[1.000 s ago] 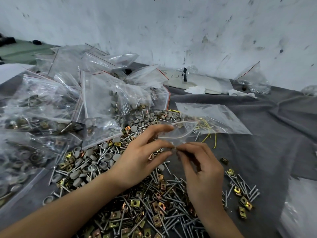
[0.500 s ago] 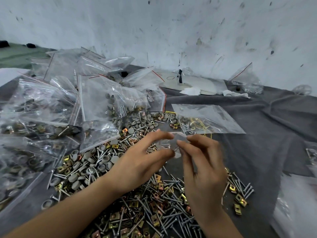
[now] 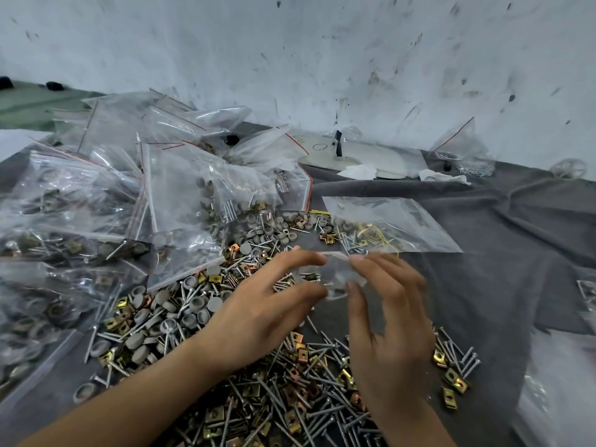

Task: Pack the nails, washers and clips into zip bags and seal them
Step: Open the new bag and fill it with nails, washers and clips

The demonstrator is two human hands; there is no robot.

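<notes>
A small clear zip bag (image 3: pixel 335 272) hangs between my two hands above the pile. My left hand (image 3: pixel 258 304) pinches its left edge between thumb and forefinger. My right hand (image 3: pixel 387 317) pinches its right edge the same way. The bag is blurred and I cannot tell what is inside. Under my hands lies a heap of loose nails (image 3: pixel 325 404), brass-coloured clips (image 3: pixel 296 353) and grey round washers (image 3: pixel 180 314) on a dark grey cloth (image 3: pixel 483 285).
Several filled zip bags (image 3: pixel 180 195) are piled at the left. A flat clear bag (image 3: pixel 387 221) with yellow wire lies behind my hands. White paper (image 3: pixel 371 156) and another bag (image 3: pixel 461 150) sit by the wall. A few clips and nails (image 3: pixel 454 372) lie at the right.
My hands have drawn slightly apart, with the small bag stretched between them. The view has shifted a little.
</notes>
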